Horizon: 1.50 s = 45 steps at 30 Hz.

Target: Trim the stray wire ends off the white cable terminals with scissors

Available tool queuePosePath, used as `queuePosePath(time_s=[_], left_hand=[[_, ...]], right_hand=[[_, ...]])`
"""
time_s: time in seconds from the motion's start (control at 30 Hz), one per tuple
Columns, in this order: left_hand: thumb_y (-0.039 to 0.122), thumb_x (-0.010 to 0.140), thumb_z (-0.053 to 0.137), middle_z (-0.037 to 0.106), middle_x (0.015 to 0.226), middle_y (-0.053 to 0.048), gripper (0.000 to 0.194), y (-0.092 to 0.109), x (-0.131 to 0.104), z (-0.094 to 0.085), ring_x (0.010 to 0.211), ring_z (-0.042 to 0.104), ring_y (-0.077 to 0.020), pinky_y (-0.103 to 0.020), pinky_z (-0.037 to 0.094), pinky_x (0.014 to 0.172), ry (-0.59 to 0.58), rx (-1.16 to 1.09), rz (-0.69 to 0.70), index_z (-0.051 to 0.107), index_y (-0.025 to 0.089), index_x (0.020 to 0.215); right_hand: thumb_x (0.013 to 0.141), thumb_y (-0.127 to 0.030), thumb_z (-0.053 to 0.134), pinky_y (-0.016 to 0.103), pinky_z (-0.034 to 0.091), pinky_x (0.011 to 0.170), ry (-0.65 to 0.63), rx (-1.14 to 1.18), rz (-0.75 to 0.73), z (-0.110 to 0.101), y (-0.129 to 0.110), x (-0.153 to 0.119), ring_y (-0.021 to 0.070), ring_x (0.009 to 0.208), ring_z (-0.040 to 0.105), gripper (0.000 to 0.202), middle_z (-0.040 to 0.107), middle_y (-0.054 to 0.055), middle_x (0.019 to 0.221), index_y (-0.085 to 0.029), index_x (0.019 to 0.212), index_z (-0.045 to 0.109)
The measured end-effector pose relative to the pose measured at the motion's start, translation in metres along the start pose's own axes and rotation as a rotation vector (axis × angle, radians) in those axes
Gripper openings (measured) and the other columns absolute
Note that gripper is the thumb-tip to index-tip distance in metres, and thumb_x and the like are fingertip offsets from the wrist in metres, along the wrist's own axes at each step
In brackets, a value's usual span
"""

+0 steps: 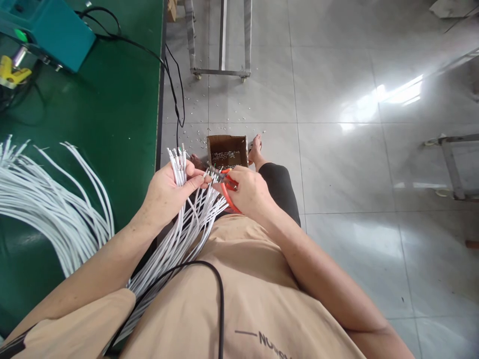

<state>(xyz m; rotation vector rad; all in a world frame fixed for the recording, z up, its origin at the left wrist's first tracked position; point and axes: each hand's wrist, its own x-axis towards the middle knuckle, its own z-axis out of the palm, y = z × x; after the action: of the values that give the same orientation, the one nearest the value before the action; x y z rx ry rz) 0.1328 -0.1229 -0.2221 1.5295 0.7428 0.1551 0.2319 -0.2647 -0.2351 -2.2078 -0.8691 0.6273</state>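
Note:
My left hand [168, 187] is closed round several white cables [178, 167], their cut ends pointing up past the fingers. Its thumb and forefinger pinch one cable end near the jaws of red-handled pliers [229, 187]. My right hand [249, 187] grips these pliers by the handles, with the jaws turned towards the left hand. Whether the jaws touch the cable I cannot tell. More loose white cables [187, 229] lie across my lap under both hands. Below the hands, on the floor, stands an open cardboard box [227, 139] with small cut bits inside.
On the left, the green table [127, 99] carries a large bundle of white cables [56, 199], a teal machine [56, 30] and a yellow clamp [13, 75]. Black cords hang over its edge. A metal frame on casters [220, 72] stands ahead. Small bits litter the tiled floor [337, 164].

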Motion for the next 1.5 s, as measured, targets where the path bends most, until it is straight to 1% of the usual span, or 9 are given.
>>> queuePosePath(time_s=[0.17,0.3,0.47,0.7,0.87,1.0,1.13,1.33,1.5], left_hand=[[0.02,0.07,0.071,0.062,0.067,0.003,0.026,0.002,0.0,0.001,0.065,0.062,-0.0131,-0.027,0.049,0.068,-0.107,-0.123,-0.06,0.045,0.019,0.072],[0.02,0.073,0.069,0.061,0.067,0.003,0.023,0.003,-0.001,0.001,0.065,0.061,-0.0117,-0.024,0.047,0.066,-0.146,-0.099,-0.065,0.046,0.019,0.073],[0.023,0.074,0.069,0.059,0.067,0.003,0.024,0.005,-0.002,0.002,0.066,0.06,-0.0117,-0.025,0.047,0.068,-0.178,-0.107,-0.071,0.045,0.019,0.072],[0.023,0.062,0.076,0.055,0.066,0.005,0.035,0.009,-0.004,0.005,0.064,0.055,-0.0107,-0.027,0.047,0.069,-0.084,-0.132,-0.11,0.043,0.02,0.076],[0.024,0.056,0.079,0.051,0.067,0.005,0.04,0.011,-0.004,0.007,0.063,0.052,-0.0101,-0.027,0.048,0.069,-0.011,-0.16,-0.101,0.042,0.02,0.072],[0.024,0.06,0.079,0.052,0.067,0.004,0.037,0.01,-0.003,0.006,0.063,0.053,-0.0098,-0.025,0.046,0.064,-0.039,-0.219,-0.112,0.046,0.019,0.074],[0.023,0.064,0.078,0.055,0.066,0.004,0.034,0.008,-0.002,0.005,0.063,0.054,-0.0099,-0.024,0.045,0.064,-0.047,-0.2,-0.083,0.045,0.018,0.073],[0.024,0.065,0.077,0.057,0.066,0.004,0.033,0.005,-0.002,0.004,0.062,0.055,-0.0106,-0.026,0.046,0.065,-0.057,-0.145,-0.078,0.045,0.019,0.074],[0.025,0.065,0.076,0.058,0.071,0.003,0.031,0.005,-0.005,0.004,0.064,0.053,-0.0107,-0.025,0.044,0.066,-0.002,0.105,0.019,0.047,0.02,0.074]], right_hand=[[0.08,-0.032,0.06,0.023,0.042,0.063,-0.032,0.62,0.011,-0.008,-0.005,0.007,0.0095,0.066,0.054,0.02,0.063,-0.001,0.077,-0.017,0.093,0.067],[0.077,-0.031,0.065,0.023,0.044,0.066,-0.07,0.79,-0.022,-0.01,-0.009,0.009,0.0105,0.069,0.056,0.016,0.063,-0.001,0.071,-0.015,0.08,0.065],[0.078,-0.032,0.063,0.024,0.043,0.065,-0.083,0.734,-0.005,-0.009,-0.008,0.007,0.0107,0.069,0.055,0.016,0.061,0.0,0.071,-0.015,0.077,0.061],[0.081,-0.027,0.055,0.023,0.042,0.065,0.121,0.513,-0.062,0.003,-0.01,0.002,0.0103,0.069,0.05,0.014,0.055,-0.001,0.074,-0.018,0.071,0.056],[0.08,-0.024,0.055,0.023,0.042,0.064,0.198,0.473,-0.053,0.01,-0.012,-0.002,0.0106,0.067,0.049,0.011,0.052,-0.001,0.071,-0.018,0.07,0.055],[0.081,-0.022,0.054,0.022,0.042,0.065,0.21,0.486,-0.105,0.007,-0.018,-0.001,0.0102,0.068,0.049,0.012,0.053,0.0,0.073,-0.018,0.073,0.061],[0.08,-0.022,0.056,0.022,0.043,0.068,0.177,0.572,-0.046,0.003,-0.02,0.001,0.0094,0.071,0.052,0.013,0.058,-0.001,0.078,-0.018,0.086,0.067],[0.077,-0.026,0.057,0.022,0.043,0.064,0.123,0.63,0.034,0.002,-0.019,0.003,0.0097,0.068,0.053,0.012,0.06,-0.001,0.074,-0.017,0.077,0.065],[0.074,-0.027,0.058,0.021,0.041,0.057,0.097,0.723,0.133,0.013,-0.017,0.005,0.0085,0.059,0.048,0.01,0.056,-0.003,0.067,-0.017,0.074,0.06]])
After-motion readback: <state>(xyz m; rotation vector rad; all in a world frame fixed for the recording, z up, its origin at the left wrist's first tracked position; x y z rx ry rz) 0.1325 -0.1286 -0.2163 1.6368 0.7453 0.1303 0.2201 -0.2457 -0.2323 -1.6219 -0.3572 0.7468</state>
